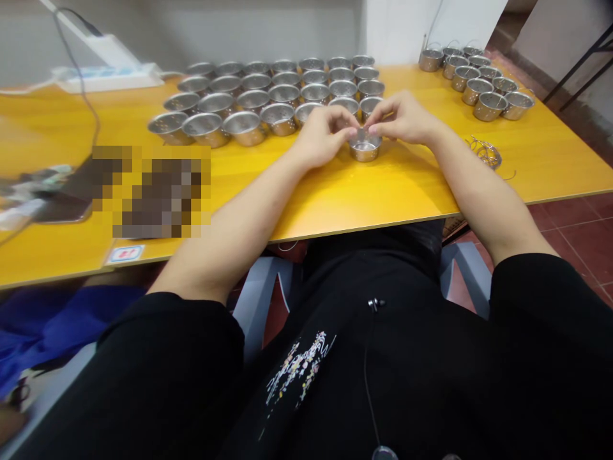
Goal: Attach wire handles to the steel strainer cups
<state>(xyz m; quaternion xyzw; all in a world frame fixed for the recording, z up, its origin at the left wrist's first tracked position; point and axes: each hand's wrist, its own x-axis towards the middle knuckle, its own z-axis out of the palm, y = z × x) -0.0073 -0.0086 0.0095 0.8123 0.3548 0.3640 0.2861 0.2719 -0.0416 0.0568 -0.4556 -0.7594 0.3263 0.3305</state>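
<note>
A small round metal cup (364, 151) stands upright on the yellow table, between my two hands. My left hand (325, 135) is over its left rim, thumb and fingertips pinched together. From the right, my right hand (401, 119) meets it with thumb and forefinger pinched too. The fingertips of both hands almost touch above the cup; whatever is in them is too thin or hidden to make out. To the right of my right forearm lies a small tangle of bent metal wires (486, 153).
Several rows of perforated metal cups (245, 130) stand behind and left of my hands. More cups, with wire handles (490, 108), stand at the back right. A white power strip (112, 78), a dark flat object (71, 201) and a pixelated patch (160, 198) are on the left.
</note>
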